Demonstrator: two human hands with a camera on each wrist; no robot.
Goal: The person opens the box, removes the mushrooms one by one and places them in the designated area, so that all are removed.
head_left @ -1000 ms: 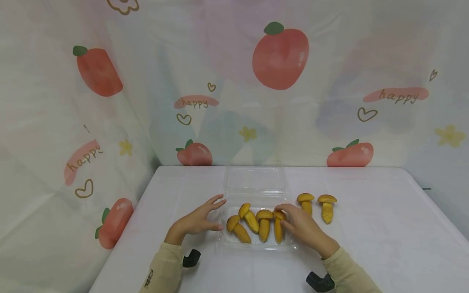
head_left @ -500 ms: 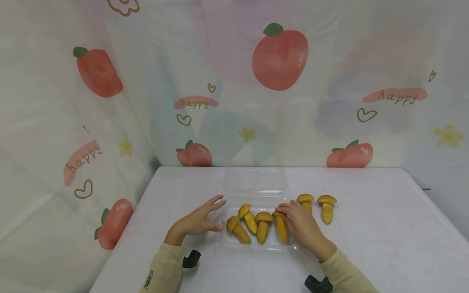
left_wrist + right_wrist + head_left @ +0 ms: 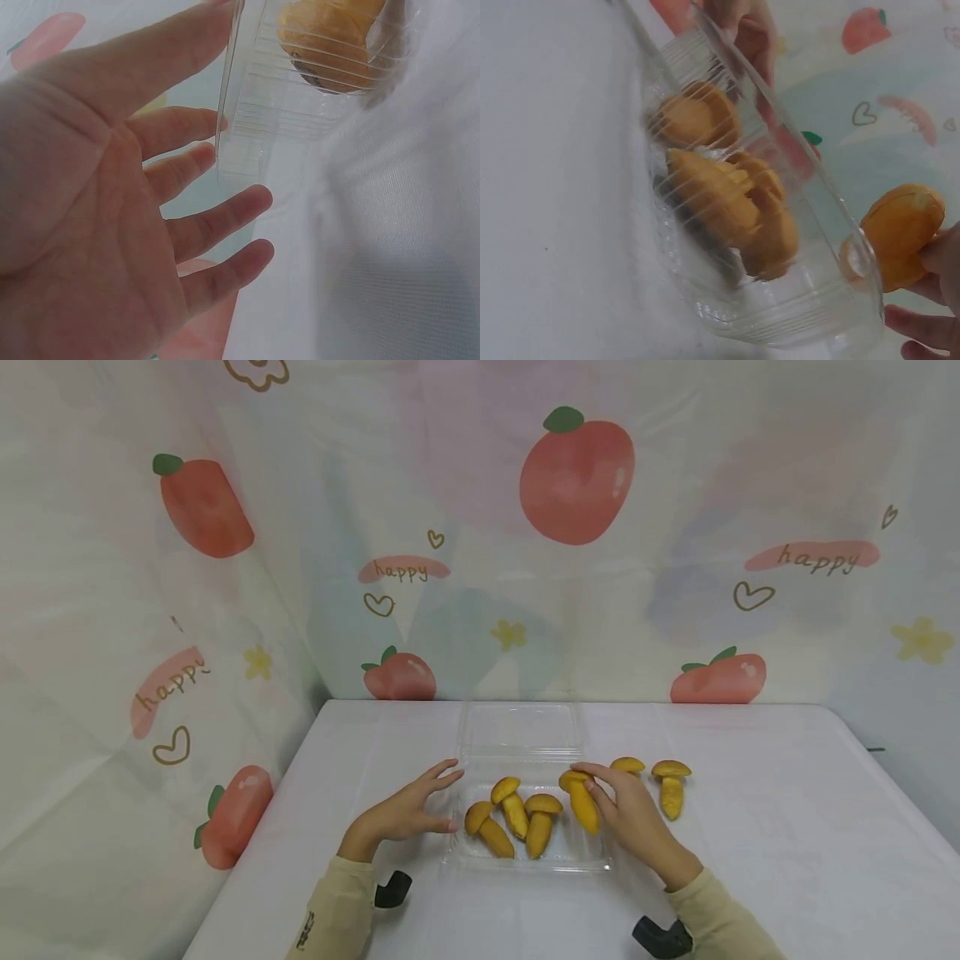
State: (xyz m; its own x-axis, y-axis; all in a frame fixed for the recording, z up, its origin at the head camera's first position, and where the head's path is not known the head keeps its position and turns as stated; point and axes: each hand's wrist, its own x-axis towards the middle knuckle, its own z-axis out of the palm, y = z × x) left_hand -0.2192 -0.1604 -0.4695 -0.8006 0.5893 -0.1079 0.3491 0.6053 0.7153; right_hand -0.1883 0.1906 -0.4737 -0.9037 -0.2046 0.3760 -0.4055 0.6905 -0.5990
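Note:
A clear plastic clamshell box (image 3: 480, 860) lies with its lid (image 3: 521, 727) folded back on the table. Three yellow mushrooms rest inside: one at the left (image 3: 491, 831), one in the middle (image 3: 513, 810) and one to the right (image 3: 540, 827). Over the box's right side my right hand (image 3: 637, 822) pinches another mushroom (image 3: 583, 802) between thumb and fingers. That mushroom (image 3: 904, 225) shows above the box rim in the right wrist view. At the left wall, my left hand (image 3: 397, 814) has its fingers spread; the thumb (image 3: 180, 52) touches or nearly touches the box edge.
Two more mushrooms lie on the white table (image 3: 765, 827) to the right of the box: one partly behind the right hand (image 3: 628, 765), the other (image 3: 671, 789) in full view. A printed cloth backdrop (image 3: 480, 527) stands behind and to the left.
My right hand has lifted the rightmost mushroom off the box floor, raising it slightly and to the right. The left hand stays where it was.

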